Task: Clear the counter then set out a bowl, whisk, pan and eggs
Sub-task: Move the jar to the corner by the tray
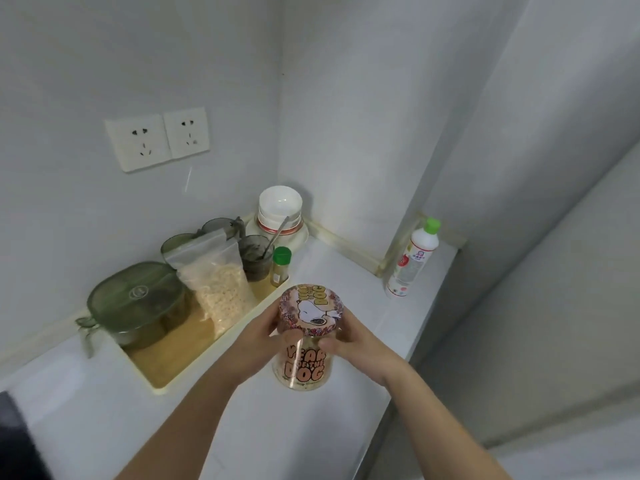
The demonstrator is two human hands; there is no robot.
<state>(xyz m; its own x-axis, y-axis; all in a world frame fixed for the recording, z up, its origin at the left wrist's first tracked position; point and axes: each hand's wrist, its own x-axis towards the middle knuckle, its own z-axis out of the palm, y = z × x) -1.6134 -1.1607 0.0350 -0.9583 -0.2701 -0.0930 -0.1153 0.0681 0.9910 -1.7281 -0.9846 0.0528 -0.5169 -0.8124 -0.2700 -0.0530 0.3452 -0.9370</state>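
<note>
You hold a clear jar (304, 367) at lower centre of the frame. Its side carries fat orange letters reading "YEAR OF THE DOG", and its round lid (311, 311) shows a white cartoon dog ringed by a pinkish patterned border. The lid sits on the jar. Your left hand (263, 341) curls round the jar's left side just under the lid, your right hand (356, 341) curls round the right side, and both thumbs press the front above the lettering. The jar stands upright between your palms over the white counter (311, 438) — whether its base touches the surface cannot be told. It sits just right of the cream tray (162, 382).
</note>
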